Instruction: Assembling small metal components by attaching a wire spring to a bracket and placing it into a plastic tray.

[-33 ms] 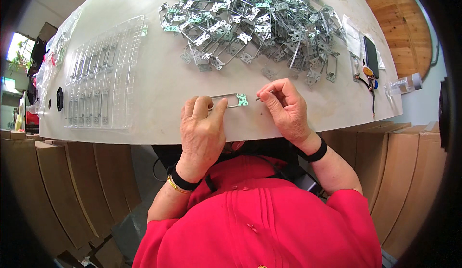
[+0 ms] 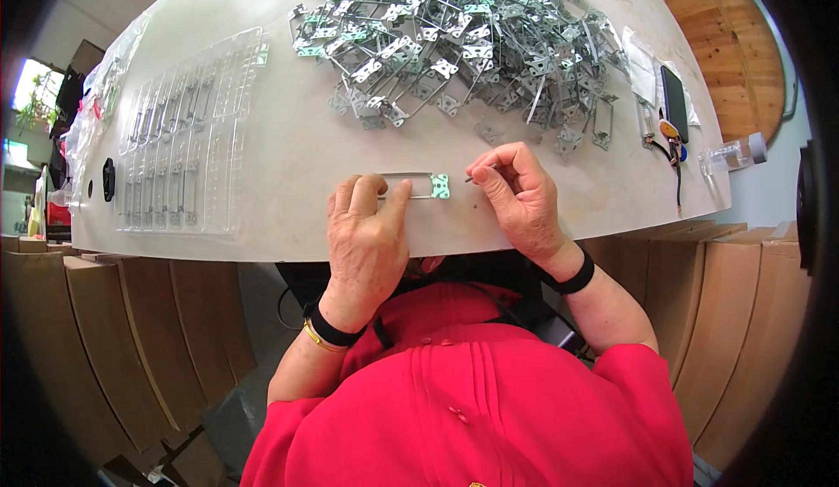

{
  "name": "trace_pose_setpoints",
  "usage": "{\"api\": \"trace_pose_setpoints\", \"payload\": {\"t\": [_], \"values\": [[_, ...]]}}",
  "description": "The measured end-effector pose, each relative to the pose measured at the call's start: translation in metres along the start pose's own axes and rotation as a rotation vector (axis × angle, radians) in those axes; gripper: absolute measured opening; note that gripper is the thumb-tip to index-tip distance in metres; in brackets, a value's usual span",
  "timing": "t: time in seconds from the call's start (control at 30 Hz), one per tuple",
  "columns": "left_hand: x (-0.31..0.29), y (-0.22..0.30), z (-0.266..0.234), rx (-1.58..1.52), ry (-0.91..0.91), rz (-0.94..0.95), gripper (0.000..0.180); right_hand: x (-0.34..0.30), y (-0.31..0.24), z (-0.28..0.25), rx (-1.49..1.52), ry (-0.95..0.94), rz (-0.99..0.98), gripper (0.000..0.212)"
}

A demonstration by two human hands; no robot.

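My left hand (image 2: pixel 367 233) is closed on a metal bracket (image 2: pixel 440 186), two thin parallel rods joined to a perforated end plate that looks greenish. The plate points right, toward my other hand; the bracket's left end is hidden under my fingers. My right hand (image 2: pixel 523 198) pinches a short thin metal pin (image 2: pixel 472 178) between thumb and forefinger. A gap separates the pin from the plate. Beyond both hands rises a large heap of similar metal brackets (image 2: pixel 463 41).
On the left, a clear plastic tray (image 2: pixel 240 172) holds rows of brackets, with a small black object (image 2: pixel 108 180) beside it. At right lie a dark phone (image 2: pixel 673 102), a tool with dark handles (image 2: pixel 675 150) and a clear bottle (image 2: pixel 730 155). Cardboard boxes (image 2: pixel 734 295) stand below the table (image 2: pixel 288 233).
The bracket has turned slightly in my left hand, so its end plate now faces up more squarely. My right hand looks unmoved.
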State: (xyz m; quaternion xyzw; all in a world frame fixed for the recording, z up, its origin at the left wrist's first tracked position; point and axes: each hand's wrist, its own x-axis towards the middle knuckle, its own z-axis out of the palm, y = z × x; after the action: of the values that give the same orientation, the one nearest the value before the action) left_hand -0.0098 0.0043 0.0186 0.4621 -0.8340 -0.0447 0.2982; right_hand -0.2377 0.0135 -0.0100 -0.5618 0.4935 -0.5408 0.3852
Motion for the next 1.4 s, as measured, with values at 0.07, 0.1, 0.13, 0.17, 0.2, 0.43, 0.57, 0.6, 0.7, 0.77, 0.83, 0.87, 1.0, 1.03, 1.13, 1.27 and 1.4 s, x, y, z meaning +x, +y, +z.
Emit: {"api": "trace_pose_setpoints", "payload": {"t": [0.07, 0.1, 0.13, 0.17, 0.2, 0.43, 0.57, 0.6, 0.7, 0.77, 0.83, 0.87, 1.0, 1.03, 1.13, 1.27, 1.4], "values": [[-0.002, -0.001, -0.001, 0.027, 0.004, 0.023, 0.038, 0.0, 0.0, 0.0, -0.009, 0.004, -0.008, 0.015], [-0.003, 0.0, -0.001, 0.009, 0.008, 0.004, 0.037, 0.0, 0.0, 0.001, -0.005, 0.01, -0.008, 0.015], [-0.003, 0.0, -0.002, -0.009, 0.012, -0.016, 0.036, -0.001, 0.0, 0.001, -0.001, 0.017, -0.008, 0.015], [-0.003, 0.001, -0.002, -0.008, 0.012, -0.016, 0.036, -0.001, 0.0, 0.0, 0.001, 0.016, -0.008, 0.015], [-0.002, 0.002, -0.002, -0.007, 0.034, -0.023, 0.031, -0.001, 0.001, 0.0, 0.002, 0.017, -0.005, 0.015], [-0.005, 0.016, 0.002, -0.192, 0.045, -0.096, 0.017, 0.0, 0.003, 0.001, -0.009, 0.005, -0.014, 0.014], [-0.004, 0.021, 0.013, -0.184, 0.012, -0.083, 0.022, -0.002, 0.0, -0.003, -0.025, -0.001, -0.006, 0.013], [-0.005, 0.021, 0.015, -0.164, 0.013, -0.076, 0.02, -0.002, -0.001, -0.004, -0.034, 0.009, 0.0, 0.012], [-0.007, 0.016, 0.015, -0.19, 0.033, -0.054, 0.016, -0.002, -0.004, 0.0, -0.007, 0.013, 0.001, 0.011], [-0.008, 0.014, 0.011, -0.141, 0.04, -0.066, 0.014, -0.002, -0.006, -0.001, -0.001, -0.002, 0.05, 0.011], [-0.01, 0.011, 0.008, -0.124, 0.042, -0.071, 0.014, -0.002, -0.009, 0.002, 0.013, -0.015, 0.034, 0.011], [-0.011, 0.009, 0.007, -0.117, 0.04, -0.085, 0.015, -0.002, -0.008, 0.001, 0.017, -0.013, 0.034, 0.011], [-0.017, -0.002, -0.001, -0.074, 0.072, -0.123, 0.015, -0.003, -0.007, -0.001, 0.033, -0.028, 0.043, 0.01], [-0.018, -0.006, -0.004, -0.064, 0.079, -0.136, 0.015, -0.003, -0.007, -0.001, 0.041, -0.026, 0.048, 0.01], [-0.021, -0.013, -0.009, -0.047, 0.101, -0.168, 0.018, -0.002, -0.004, -0.002, 0.018, -0.039, 0.031, 0.01], [-0.019, -0.009, -0.01, -0.082, 0.16, -0.201, 0.023, -0.002, -0.005, -0.004, -0.007, -0.036, 0.047, 0.011], [-0.023, -0.005, -0.005, -0.135, 0.079, -0.187, 0.02, -0.002, -0.006, -0.003, -0.01, -0.038, 0.035, 0.012]]}}
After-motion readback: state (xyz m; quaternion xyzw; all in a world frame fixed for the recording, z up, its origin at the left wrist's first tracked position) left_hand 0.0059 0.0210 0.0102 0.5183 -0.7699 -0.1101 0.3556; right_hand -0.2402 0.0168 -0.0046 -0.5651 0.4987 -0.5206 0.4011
